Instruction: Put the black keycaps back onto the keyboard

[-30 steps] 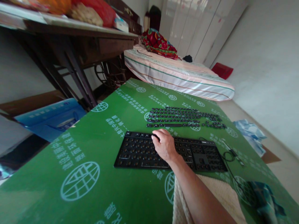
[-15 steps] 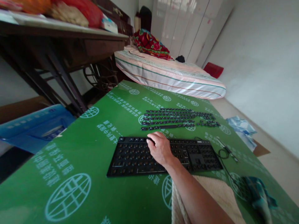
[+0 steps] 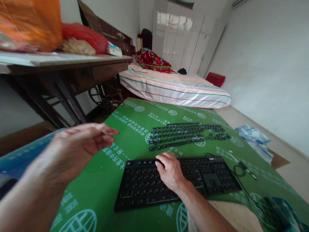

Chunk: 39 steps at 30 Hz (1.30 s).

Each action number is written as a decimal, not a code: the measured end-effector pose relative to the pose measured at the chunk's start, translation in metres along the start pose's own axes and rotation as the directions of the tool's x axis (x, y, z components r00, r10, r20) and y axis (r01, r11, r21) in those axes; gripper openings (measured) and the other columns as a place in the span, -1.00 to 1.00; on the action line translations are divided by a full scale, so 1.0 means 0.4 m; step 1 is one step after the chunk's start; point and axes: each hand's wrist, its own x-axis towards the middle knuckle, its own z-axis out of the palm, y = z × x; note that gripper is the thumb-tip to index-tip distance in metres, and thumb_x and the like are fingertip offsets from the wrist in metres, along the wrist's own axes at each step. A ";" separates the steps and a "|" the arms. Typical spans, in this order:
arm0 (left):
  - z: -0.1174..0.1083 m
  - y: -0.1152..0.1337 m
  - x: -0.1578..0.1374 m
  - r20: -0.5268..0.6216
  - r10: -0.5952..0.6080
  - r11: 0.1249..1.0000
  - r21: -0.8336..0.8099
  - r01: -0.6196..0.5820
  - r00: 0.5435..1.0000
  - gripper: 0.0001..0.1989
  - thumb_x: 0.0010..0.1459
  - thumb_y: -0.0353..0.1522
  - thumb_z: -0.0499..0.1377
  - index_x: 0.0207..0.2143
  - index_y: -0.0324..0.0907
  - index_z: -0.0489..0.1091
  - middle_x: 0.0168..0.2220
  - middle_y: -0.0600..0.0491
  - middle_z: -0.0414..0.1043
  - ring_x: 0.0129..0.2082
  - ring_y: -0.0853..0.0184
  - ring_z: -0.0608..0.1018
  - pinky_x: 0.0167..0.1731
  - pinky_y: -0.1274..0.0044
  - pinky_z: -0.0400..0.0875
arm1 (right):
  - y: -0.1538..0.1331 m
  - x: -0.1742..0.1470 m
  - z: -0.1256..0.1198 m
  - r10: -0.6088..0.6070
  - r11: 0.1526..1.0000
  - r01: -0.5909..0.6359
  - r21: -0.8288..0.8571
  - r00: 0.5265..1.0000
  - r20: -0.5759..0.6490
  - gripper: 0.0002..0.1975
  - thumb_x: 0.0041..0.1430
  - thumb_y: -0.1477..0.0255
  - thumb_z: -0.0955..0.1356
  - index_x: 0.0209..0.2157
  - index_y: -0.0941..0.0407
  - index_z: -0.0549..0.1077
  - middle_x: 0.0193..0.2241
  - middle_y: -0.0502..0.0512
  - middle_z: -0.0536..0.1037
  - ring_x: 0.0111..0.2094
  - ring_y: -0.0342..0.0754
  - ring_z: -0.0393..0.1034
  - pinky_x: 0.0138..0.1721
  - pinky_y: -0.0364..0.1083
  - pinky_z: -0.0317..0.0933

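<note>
A black keyboard [image 3: 137,190] lies on the green table, most of its key positions stripped of caps. A few keycaps [image 3: 144,162] sit in its top row at the left. My right hand [image 3: 171,170] rests over the keyboard with curled fingers, fingertips at the top row; whatever lies under them is hidden. To the left, my left hand [image 3: 79,148] is raised above the table, fingers drawn together in a pinch. It is a little blurred, and anything between its fingertips is too small to make out. Beyond the keyboard, loose keycaps [image 3: 178,137] lie in rows.
A thin tool [image 3: 243,166] lies by the keyboard cable [image 3: 238,170] at the right. A beige cloth [image 3: 229,212] is beneath my right forearm, and a dark green cloth [image 3: 287,212] lies at the right edge. A blue container [image 3: 26,148] stands left of the table.
My left hand has come into view from the left, raised over the table. My right hand stays at the keyboard's top row. The view has tilted upward.
</note>
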 end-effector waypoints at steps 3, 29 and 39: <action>0.044 -0.096 0.038 0.158 -0.154 0.987 -0.012 0.158 0.975 -0.70 -0.10 -0.24 0.30 -0.44 -0.34 0.43 -0.44 -0.01 0.53 -0.47 0.38 0.50 -0.32 0.46 0.42 | -0.005 -0.002 0.001 0.007 1.000 -0.007 0.006 1.000 0.006 -0.83 0.15 0.53 0.28 -0.27 0.09 0.49 -0.33 0.09 0.51 -0.24 -0.04 0.36 -0.15 -0.07 0.28; 0.069 -0.269 0.055 0.300 -0.056 0.995 0.097 0.028 0.952 -0.76 -0.13 -0.17 0.25 -0.52 -0.17 0.49 -0.55 0.07 0.47 -0.53 0.37 0.43 -0.48 0.58 0.32 | 0.136 0.259 -0.112 0.064 0.940 0.000 -0.341 0.982 0.176 -0.79 0.16 0.49 0.29 -0.23 0.05 0.54 -0.29 0.06 0.53 -0.23 -0.08 0.41 -0.16 -0.12 0.28; 0.067 -0.277 0.061 0.294 -0.093 0.993 0.096 0.067 0.951 -0.72 -0.11 -0.14 0.23 -0.52 -0.18 0.48 -0.59 0.06 0.45 -0.55 0.36 0.42 -0.49 0.57 0.31 | 0.273 0.448 -0.060 0.151 0.779 0.149 -0.609 0.898 0.414 -0.80 0.11 0.54 0.31 -0.33 0.04 0.57 -0.32 0.09 0.50 -0.19 -0.04 0.35 -0.23 -0.14 0.16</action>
